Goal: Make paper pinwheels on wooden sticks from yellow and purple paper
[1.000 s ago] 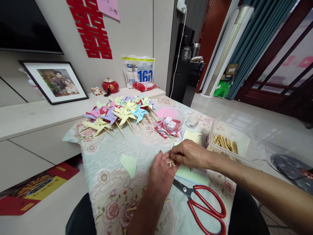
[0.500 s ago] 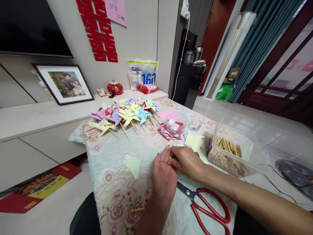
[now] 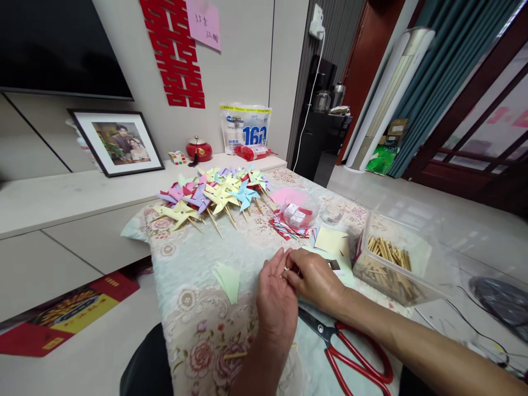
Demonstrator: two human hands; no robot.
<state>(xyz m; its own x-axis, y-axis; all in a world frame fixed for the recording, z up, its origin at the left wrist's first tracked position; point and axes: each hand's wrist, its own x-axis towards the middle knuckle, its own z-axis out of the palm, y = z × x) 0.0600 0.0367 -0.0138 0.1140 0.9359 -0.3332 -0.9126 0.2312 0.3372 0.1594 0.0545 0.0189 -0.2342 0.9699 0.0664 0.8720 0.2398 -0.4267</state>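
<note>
Both hands meet: cupped left hand (image 3: 275, 300) holds something tiny, right hand (image 3: 315, 278) pinching at it; piece risks dropping onto floral tablecloth (image 3: 193, 264).

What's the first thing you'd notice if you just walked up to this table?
Probably the heap of colourful paper pinwheels at the far end of the flowered tablecloth. Next, the big red scissors lying at the near edge, just beside the right hand, which meets the left hand over something small. A clear box of wooden sticks stands to the right.
</note>
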